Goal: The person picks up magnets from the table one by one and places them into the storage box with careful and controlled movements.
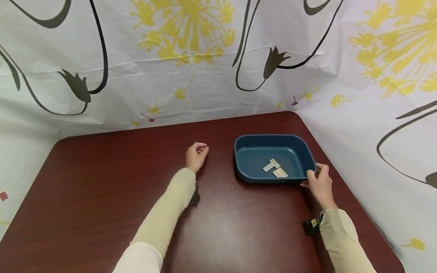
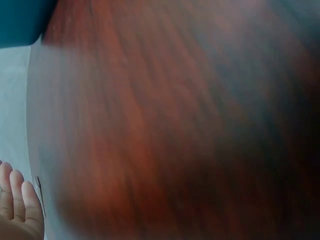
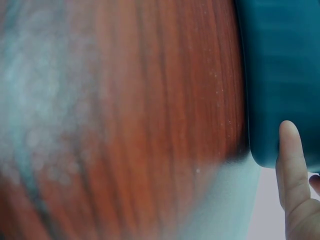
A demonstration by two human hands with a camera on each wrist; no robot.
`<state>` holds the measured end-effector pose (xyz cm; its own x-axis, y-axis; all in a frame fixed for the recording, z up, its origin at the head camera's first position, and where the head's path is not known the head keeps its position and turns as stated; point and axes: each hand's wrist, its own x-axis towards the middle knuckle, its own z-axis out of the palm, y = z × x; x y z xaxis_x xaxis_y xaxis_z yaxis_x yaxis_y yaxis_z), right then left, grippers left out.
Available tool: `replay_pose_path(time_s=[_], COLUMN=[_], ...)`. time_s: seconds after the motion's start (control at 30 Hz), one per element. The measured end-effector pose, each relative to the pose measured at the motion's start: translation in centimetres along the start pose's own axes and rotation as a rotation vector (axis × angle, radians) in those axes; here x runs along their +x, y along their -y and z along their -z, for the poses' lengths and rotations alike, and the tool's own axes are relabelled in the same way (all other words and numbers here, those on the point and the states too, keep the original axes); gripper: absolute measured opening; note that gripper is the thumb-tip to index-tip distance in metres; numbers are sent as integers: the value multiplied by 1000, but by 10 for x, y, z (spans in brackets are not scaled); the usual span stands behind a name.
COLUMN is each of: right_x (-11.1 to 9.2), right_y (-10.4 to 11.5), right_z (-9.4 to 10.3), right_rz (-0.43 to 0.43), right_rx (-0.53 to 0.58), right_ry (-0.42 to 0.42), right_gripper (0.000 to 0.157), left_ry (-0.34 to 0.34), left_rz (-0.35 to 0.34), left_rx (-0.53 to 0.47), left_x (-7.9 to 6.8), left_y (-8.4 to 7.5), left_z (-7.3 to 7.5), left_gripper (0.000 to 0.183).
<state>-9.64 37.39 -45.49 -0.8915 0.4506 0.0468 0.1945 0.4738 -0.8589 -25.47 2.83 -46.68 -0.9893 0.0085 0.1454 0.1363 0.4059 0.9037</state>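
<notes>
A dark teal, rounded rectangular tub (image 1: 246, 176) stands on the right part of the table. On its floor lie several small, flat, pale rectangular pieces (image 1: 268, 167), close together near the front wall. My right hand (image 1: 321, 185) grips the tub's front right corner, thumb at the rim and fingers along the outside. In the right wrist view a finger (image 3: 292, 155) lies against the teal outer wall. To the left of the tub, my left hand (image 1: 196, 157) is held over the table with loosely bent fingers and no object visible in it. Its fingers (image 2: 19, 197) show at the left wrist view's lower corner.
The dark red wood-grain table (image 1: 102, 189) has rounded corners. A white sheet (image 1: 205, 91) with yellow and dark flower prints hangs along the back and both sides. A small black device (image 1: 312, 225) sits at the right wrist.
</notes>
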Motion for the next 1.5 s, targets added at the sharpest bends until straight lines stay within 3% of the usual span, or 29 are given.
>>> replay_pose_path(time_s=[0.3,0.53,0.8,1.13,1.3,1.43,1.5], right_x=[0,-1,0,-1,-1,-1,-1], right_y=[1,0,0,1,1,0,0], right_z=[0,0,0,-1,-1,-1,-1], right_rz=[1,-5,-5,-1,-5,-10,-9], right_rx=[2,-3,-14,-6,-6,-8,-9], right_ry=[3,2,0,0,-1,-3,-3], right_gripper=[41,41,40,40,39,39,40], left_ry=[-42,-19,-31,19,40,9,9], left_rz=[40,92,83,162,174,139,166], left_rx=[11,44,76,97,81,102,111], left_x=[4,5,8,9,16,24,25], left_y=[4,4,8,6,10,23,20], left_z=[5,6,6,9,7,1,0], left_gripper=[18,18,18,26,26,22,21])
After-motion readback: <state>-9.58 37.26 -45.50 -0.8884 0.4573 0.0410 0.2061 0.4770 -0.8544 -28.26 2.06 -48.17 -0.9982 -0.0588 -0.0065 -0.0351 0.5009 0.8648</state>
